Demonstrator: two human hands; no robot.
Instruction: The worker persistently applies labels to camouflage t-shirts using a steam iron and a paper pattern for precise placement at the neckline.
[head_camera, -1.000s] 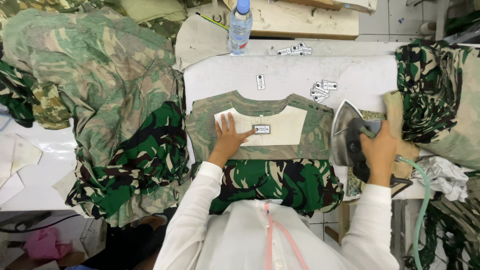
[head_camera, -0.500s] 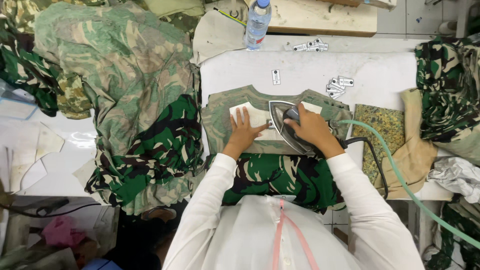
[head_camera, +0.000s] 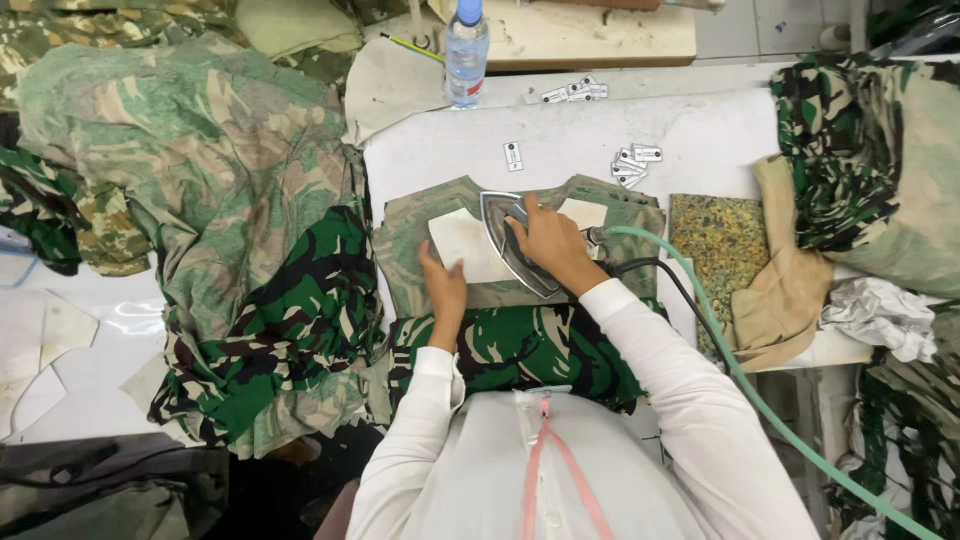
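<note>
The right hand (head_camera: 548, 240) grasps the handle of the grey metal steam iron (head_camera: 515, 245), which rests on the white cloth patch (head_camera: 462, 246) of the camouflage shirt (head_camera: 420, 235) on the white ironing table (head_camera: 580, 135). The left hand (head_camera: 444, 290) lies flat and open, pressing the patch's lower edge beside the iron.

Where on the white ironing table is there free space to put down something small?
The widest bare patch of the white table lies between the pile of small labels and the camouflage heap at the right. A smaller patch lies left of the single label, below the water bottle. The near half is crowded: garment, iron, left hand, right hand.
</note>
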